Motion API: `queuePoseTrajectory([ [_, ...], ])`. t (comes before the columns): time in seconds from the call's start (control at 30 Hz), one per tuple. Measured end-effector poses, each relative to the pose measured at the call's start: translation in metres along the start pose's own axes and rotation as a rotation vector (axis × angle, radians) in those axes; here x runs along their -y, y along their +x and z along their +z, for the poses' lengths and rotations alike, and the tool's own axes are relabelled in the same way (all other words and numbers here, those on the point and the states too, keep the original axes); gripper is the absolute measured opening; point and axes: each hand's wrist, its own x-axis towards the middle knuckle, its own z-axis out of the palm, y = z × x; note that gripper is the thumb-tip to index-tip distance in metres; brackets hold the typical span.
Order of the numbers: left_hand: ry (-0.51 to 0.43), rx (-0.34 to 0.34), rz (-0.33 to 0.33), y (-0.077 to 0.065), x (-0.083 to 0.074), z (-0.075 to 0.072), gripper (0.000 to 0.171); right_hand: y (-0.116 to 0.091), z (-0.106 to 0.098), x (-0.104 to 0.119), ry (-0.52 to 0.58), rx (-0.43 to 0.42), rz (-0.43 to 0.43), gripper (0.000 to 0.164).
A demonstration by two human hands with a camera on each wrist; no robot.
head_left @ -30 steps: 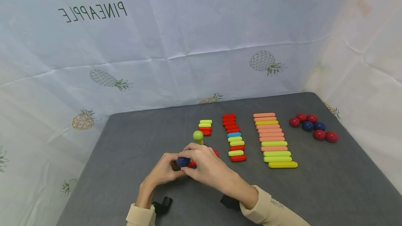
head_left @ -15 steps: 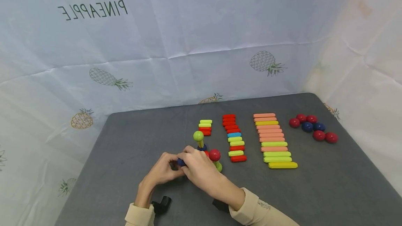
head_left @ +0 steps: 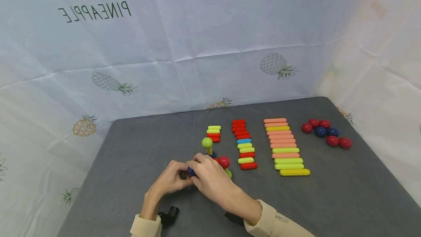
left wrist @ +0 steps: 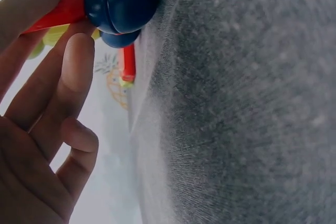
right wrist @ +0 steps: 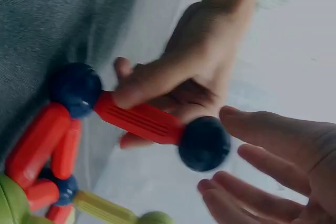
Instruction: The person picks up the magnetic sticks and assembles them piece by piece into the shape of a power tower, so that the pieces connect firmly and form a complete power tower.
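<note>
My left hand (head_left: 172, 176) pinches a red ribbed rod (right wrist: 139, 119) between thumb and fingers; the left wrist view shows this red rod (left wrist: 65, 11) too. The rod has a blue ball (right wrist: 203, 144) at its near end and another blue ball (right wrist: 76, 90) at the far one. At the near ball, the right hand (head_left: 213, 178) has its fingertips on either side, right at the surface. The far ball joins a structure of red rods (right wrist: 39, 145), a yellow rod (right wrist: 105, 206) and a green ball (head_left: 207, 142). In the head view, the right hand hides much of the structure.
Short rods (head_left: 214, 133), a column of red, green and blue rods (head_left: 244, 141), and longer orange, green and yellow rods (head_left: 283, 142) lie to the right on the grey table (head_left: 144, 138). Beyond them are loose red balls (head_left: 332, 141) and blue balls (head_left: 320, 132).
The right hand has lowered slightly and turned over the near blue ball, covering more of it. The structure's red ball and a green ball have come into view behind the hand.
</note>
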Motion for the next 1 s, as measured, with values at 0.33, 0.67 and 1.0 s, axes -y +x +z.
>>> queuePoseTrajectory([
  [0.33,0.004,0.039,-0.068,0.003,-0.005,0.001,0.013,-0.049,-0.064,-0.053,-0.100,-0.295,-0.021,0.026],
  [0.67,-0.012,-0.035,-0.025,0.001,-0.006,0.002,0.015,-0.114,-0.090,-0.145,-0.304,-0.030,0.306,0.026],
  [1.0,0.004,-0.128,0.013,-0.001,-0.007,-0.002,0.023,-0.139,-0.079,-0.172,-0.252,0.161,0.392,0.021],
])
